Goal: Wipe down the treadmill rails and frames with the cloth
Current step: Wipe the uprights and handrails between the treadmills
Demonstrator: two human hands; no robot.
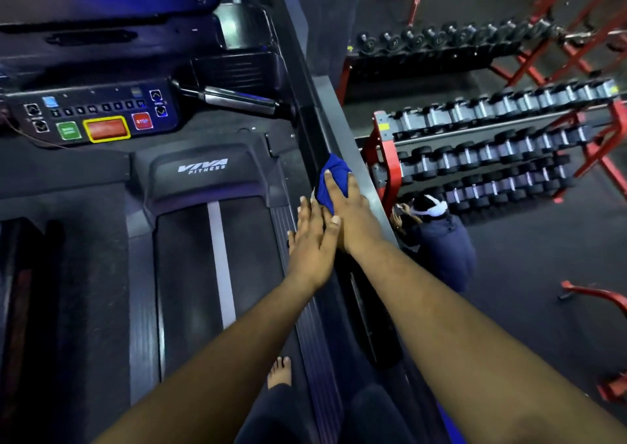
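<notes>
A blue cloth (331, 176) lies bunched on the treadmill's right side rail (307, 104), a dark grey bar running from top centre down to the right. My right hand (349, 213) presses flat on the cloth, fingers over it. My left hand (314, 240) rests beside it, fingers spread and overlapping the right hand's thumb side, holding nothing. The treadmill belt (203, 257) with a white stripe sits below and left of both hands.
The console (98, 118) with green, red and STOP buttons is at upper left, a handle grip (230, 99) beside it. Red dumbbell racks (475, 145) stand to the right beyond the rail. A person in dark clothing (437, 236) crouches on the floor there. My bare foot (280, 372) is on the deck.
</notes>
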